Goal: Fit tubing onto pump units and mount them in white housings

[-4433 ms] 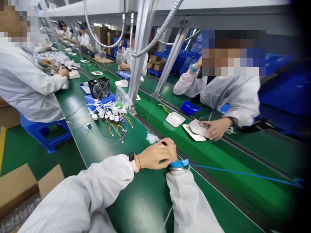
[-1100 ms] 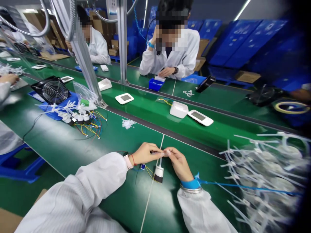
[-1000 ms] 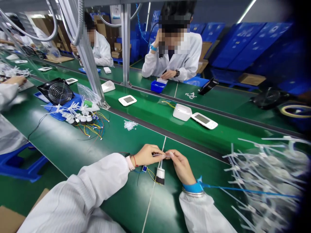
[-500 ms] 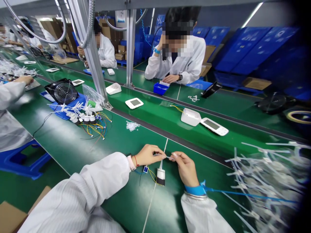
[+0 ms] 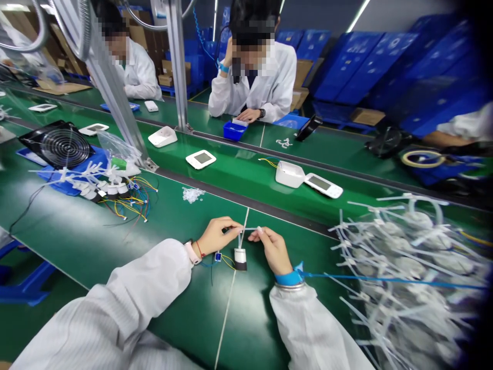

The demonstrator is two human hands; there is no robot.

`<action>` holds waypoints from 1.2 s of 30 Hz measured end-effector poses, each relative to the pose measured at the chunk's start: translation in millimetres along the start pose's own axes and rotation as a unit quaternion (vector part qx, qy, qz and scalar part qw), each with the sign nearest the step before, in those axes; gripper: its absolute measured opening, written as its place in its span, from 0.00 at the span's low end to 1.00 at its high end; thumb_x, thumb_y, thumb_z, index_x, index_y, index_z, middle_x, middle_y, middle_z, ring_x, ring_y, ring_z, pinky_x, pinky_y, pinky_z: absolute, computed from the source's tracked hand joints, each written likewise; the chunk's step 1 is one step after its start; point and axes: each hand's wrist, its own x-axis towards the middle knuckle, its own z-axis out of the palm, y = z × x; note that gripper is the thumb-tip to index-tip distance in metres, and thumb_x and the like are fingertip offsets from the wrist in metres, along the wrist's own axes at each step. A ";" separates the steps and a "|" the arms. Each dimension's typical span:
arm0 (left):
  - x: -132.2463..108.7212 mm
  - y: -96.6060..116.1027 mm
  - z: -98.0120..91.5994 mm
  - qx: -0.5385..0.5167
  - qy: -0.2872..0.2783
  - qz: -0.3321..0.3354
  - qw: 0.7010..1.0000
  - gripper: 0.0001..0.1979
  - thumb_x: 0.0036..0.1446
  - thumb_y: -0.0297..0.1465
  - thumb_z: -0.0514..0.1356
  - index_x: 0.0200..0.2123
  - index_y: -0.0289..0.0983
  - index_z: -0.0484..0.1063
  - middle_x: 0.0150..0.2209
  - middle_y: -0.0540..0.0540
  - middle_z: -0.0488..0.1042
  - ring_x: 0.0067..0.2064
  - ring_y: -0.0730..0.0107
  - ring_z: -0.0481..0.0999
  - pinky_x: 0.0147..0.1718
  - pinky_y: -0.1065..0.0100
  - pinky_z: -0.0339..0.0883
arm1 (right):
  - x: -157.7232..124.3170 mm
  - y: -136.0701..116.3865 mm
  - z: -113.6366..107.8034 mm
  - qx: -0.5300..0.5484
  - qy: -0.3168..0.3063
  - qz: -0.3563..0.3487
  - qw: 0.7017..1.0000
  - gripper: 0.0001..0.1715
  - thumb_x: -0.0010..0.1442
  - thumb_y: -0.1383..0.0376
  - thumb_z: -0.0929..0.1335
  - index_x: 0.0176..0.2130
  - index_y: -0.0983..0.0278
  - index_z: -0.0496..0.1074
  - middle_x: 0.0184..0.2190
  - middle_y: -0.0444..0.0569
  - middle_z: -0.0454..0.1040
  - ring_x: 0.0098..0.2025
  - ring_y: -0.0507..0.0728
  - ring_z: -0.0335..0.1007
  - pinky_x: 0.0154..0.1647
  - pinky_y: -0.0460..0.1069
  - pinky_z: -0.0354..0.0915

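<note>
Pinching a thin white strand (image 5: 250, 228) at two points, the left hand (image 5: 217, 236) and the right hand (image 5: 271, 250) stand apart, neither touching the other; both are closed on the strand with their fingertips. The strand rises from a white cylinder with a black base (image 5: 240, 258), which stands upright on the green conveyor belt (image 5: 185, 318), just below and between the hands. A small blue part (image 5: 217, 257) lies just beside the cylinder, joined to it by yellow wires (image 5: 228, 262).

Good practice, in this inspector's judgement: keep the pinch close to the fingertips, hold the strand level and draw evenly, so that no strain reaches the wires or tips the cylinder.

Count on this belt: one cylinder in hand's reach; about four more in a wired heap (image 5: 111, 191), exact number unclear; one fan (image 5: 57, 146); one clear plastic bag (image 5: 115, 159); one small pile of white rings (image 5: 192, 195); one large bundle of white plastic ties (image 5: 404, 272). On the next belt: two white display units (image 5: 200, 159) and two white boxes (image 5: 290, 174). One blue bin (image 5: 234, 130) sits beyond them.
</note>
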 end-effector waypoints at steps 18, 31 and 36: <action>-1.1 -0.1 0.8 -0.020 -0.031 -0.007 0.999 0.09 0.55 0.31 0.56 0.33 0.32 0.75 0.30 0.46 0.75 0.31 0.74 0.70 0.31 0.74 0.62 | -0.8 2.4 0.8 0.048 0.010 -0.003 0.999 0.19 0.57 0.54 0.64 0.23 0.63 0.70 0.22 0.45 0.72 0.27 0.52 0.64 0.33 0.48 0.61; -1.1 -0.9 0.6 -0.081 -0.075 -0.066 0.992 0.12 0.55 0.33 0.56 0.36 0.30 0.73 0.28 0.46 0.75 0.28 0.75 0.70 0.28 0.75 0.62 | -0.4 3.5 1.0 0.058 0.018 -0.005 0.998 0.17 0.57 0.55 0.64 0.24 0.63 0.70 0.22 0.45 0.71 0.26 0.52 0.64 0.32 0.48 0.61; -1.1 -3.4 0.9 -0.133 -0.070 -0.084 0.985 0.15 0.58 0.35 0.53 0.38 0.29 0.73 0.26 0.45 0.74 0.28 0.74 0.73 0.30 0.74 0.66 | -1.6 5.8 0.6 0.061 0.012 -0.004 0.998 0.17 0.57 0.56 0.64 0.23 0.63 0.69 0.22 0.45 0.72 0.27 0.52 0.65 0.33 0.48 0.61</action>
